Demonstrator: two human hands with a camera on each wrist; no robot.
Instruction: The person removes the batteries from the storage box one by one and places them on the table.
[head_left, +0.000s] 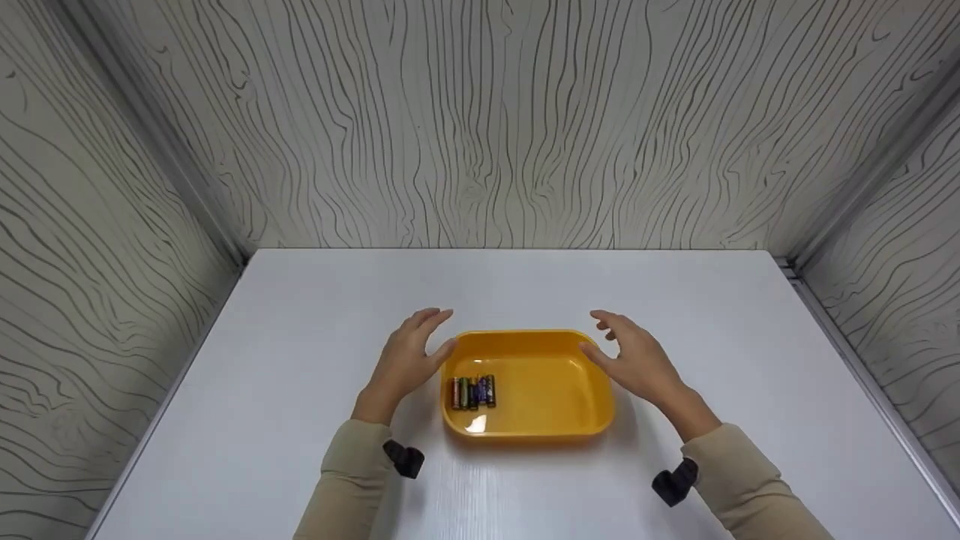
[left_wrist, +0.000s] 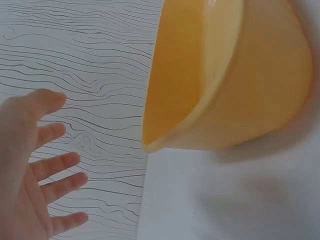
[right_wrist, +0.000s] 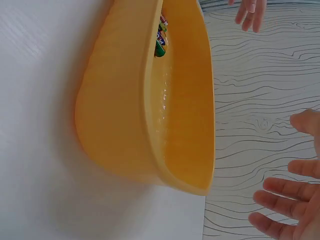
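A yellow plastic tub [head_left: 551, 390] with rounded corners sits on the white table. Several small batteries [head_left: 472, 392] stand or lie side by side in its left part; in the right wrist view some batteries [right_wrist: 161, 40] show past the rim. My left hand [head_left: 405, 356] hovers by the tub's left end, fingers spread and relaxed, holding nothing. At the opposite end is my right hand [head_left: 637, 360], likewise relaxed, its thumb over the rim in the head view. Both wrist views show a gap between the hand and the tub [left_wrist: 270, 75].
The white tabletop [head_left: 300, 300] extends around the tub. Wood-grain patterned panels [head_left: 480, 127] enclose the table at the back and on both sides. A small black device [head_left: 405, 459] is strapped at each wrist over beige sleeves.
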